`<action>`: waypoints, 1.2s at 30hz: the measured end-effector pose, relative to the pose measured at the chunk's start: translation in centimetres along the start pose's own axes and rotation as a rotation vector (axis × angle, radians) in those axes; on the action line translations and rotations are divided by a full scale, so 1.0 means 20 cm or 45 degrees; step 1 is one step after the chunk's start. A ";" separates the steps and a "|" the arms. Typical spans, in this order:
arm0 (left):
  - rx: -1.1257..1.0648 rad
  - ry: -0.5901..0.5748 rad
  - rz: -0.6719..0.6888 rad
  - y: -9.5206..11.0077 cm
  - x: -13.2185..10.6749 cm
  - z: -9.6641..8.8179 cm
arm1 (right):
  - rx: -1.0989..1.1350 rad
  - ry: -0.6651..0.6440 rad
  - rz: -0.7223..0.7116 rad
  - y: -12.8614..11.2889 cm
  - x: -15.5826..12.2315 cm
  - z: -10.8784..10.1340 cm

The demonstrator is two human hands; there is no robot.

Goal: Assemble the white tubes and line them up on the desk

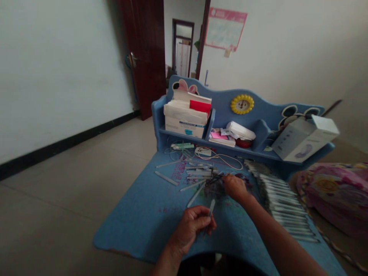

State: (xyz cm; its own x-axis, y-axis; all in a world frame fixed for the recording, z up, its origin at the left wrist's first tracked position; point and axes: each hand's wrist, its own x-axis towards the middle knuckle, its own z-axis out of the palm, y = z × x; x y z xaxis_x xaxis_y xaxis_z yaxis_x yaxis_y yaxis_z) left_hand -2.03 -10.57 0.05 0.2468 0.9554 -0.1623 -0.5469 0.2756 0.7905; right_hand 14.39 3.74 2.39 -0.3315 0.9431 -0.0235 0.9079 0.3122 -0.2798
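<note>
Pinched between the thumb and fingers of my left hand (197, 222) is a pale, translucent pen barrel (212, 207), pointing up and away from me. My right hand (235, 187) reaches over a heap of small dark parts (214, 188); its fingertips are drawn together there, and what they hold is too small to make out. Left of that heap lie several loose pen barrels (198, 174), some pointing toward me. A long row of clear pens with dark ends (284, 203) lies side by side along the right of the desk.
The blue desk (135, 214) has a raised shelf holding a carton with papers (184, 119), a white roll (240, 130) and a tilted white box (306, 140). A white cable (230, 159) lies below the shelf. Patterned cloth (333, 195) is at the right.
</note>
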 end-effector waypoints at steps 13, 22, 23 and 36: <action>0.106 -0.029 -0.035 0.01 -0.03 0.03 | 1.513 -0.352 -0.148 -0.12 -0.37 -0.25; 0.302 -0.162 -0.066 0.06 -0.08 0.11 | 1.527 -0.329 -0.153 -0.12 -0.47 -0.31; 0.317 -0.161 -0.069 0.06 -0.08 0.11 | 1.534 -0.331 -0.160 -0.12 -0.48 -0.31; 0.502 -0.136 -0.095 0.10 -0.12 0.16 | 1.589 -0.305 -0.199 -0.08 -0.55 -0.33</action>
State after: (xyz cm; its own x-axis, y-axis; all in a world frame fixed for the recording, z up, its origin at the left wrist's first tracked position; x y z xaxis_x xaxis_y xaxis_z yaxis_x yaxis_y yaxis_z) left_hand -1.08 -12.59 3.87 0.3673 0.9122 -0.1815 -0.1816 0.2617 0.9479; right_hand 18.36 -6.44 9.36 -0.5682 0.8217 -0.0436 0.0429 -0.0234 -0.9988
